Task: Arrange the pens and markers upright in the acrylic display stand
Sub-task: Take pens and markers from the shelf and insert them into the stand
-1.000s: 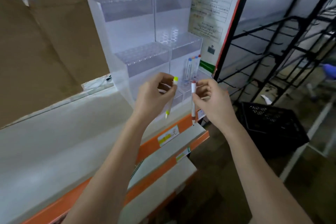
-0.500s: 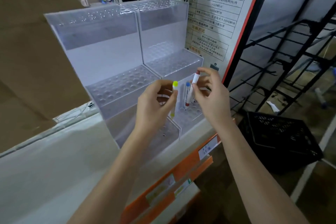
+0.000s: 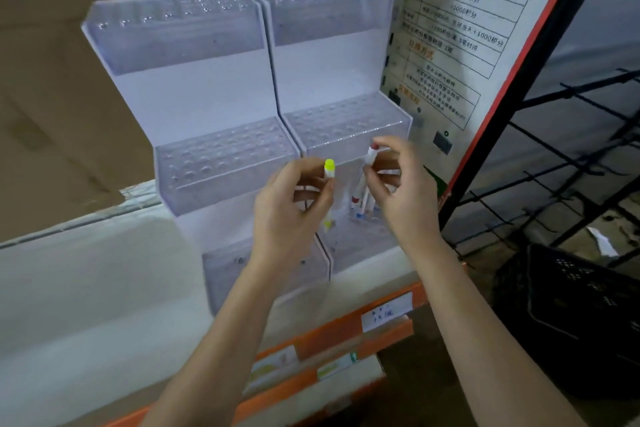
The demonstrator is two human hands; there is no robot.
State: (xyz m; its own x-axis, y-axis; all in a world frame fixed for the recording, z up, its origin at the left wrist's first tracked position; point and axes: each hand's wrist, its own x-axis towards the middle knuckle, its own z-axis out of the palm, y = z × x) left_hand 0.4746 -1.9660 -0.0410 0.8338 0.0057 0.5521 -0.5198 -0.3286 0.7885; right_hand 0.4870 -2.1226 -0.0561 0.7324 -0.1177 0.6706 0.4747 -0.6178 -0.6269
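White shelf (image 3: 86,288) carries a clear stand (image 3: 214,163). Left hand (image 3: 287,215) fingers pinch a yellow-capped pen (image 3: 329,168). Right hand (image 3: 401,198) fingers pinch a red-capped pen (image 3: 370,158) upright over the low row.

A pale grey-white shelf (image 3: 86,288) with an orange front edge carries two clear acrylic stepped display stands side by side, touching. The left acrylic stand (image 3: 194,94) and the right acrylic stand (image 3: 332,55) each rise in three tiers of round holes. Below the right stand, a white handwritten label (image 3: 387,311) sits on the shelf's orange edge, and more orange-edged shelves with labels lie beneath it.
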